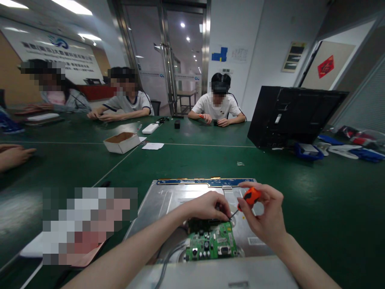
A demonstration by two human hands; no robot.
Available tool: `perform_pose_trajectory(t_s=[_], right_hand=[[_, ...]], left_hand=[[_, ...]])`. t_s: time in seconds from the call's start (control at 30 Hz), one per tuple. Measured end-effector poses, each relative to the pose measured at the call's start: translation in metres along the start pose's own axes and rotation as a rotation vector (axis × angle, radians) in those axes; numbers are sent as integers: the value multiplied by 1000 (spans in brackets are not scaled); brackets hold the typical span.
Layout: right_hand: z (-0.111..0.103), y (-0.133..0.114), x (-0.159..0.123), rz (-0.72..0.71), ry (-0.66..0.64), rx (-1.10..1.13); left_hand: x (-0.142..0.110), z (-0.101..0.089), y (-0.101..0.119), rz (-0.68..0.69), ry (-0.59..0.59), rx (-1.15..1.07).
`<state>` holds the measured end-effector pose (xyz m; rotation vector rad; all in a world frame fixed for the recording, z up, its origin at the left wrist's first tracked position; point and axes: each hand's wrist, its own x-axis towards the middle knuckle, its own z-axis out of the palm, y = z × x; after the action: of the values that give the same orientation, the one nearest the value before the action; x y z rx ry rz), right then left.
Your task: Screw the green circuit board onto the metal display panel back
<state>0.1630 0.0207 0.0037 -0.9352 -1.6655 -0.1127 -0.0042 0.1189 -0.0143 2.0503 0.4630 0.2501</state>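
Note:
My right hand [270,214] grips a screwdriver [252,196] by its orange and black handle. The shaft slants down to the left, and its tip meets the upper right corner of a green circuit board [210,243]. Beside that tip, the fingers of my left hand [209,205] are pinched together; whatever they hold is too small or hidden to name. The board sits on a silver metal display panel [167,200]. A blue circuit strip [186,182] runs along the panel's far edge. Grey cables [167,263] lead from the board's left side towards me.
A white open box [122,144] and paper [152,146] lie beyond the panel on the green table [315,200]. A large black screen housing [294,116] stands at right, near a blue tray [308,152]. Several people sit around the table; another person's hand [15,155] rests at left.

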Motion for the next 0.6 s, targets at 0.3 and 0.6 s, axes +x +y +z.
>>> perform_pose_trajectory(t_s=[0.3,0.6], right_hand=[[-5,-4,6,-35,-116,-76],[0,3,-4,-6,-13,-37]], left_hand=[[0,1,-3,24,-8,-12],[0,1,0,51,-11,23]])
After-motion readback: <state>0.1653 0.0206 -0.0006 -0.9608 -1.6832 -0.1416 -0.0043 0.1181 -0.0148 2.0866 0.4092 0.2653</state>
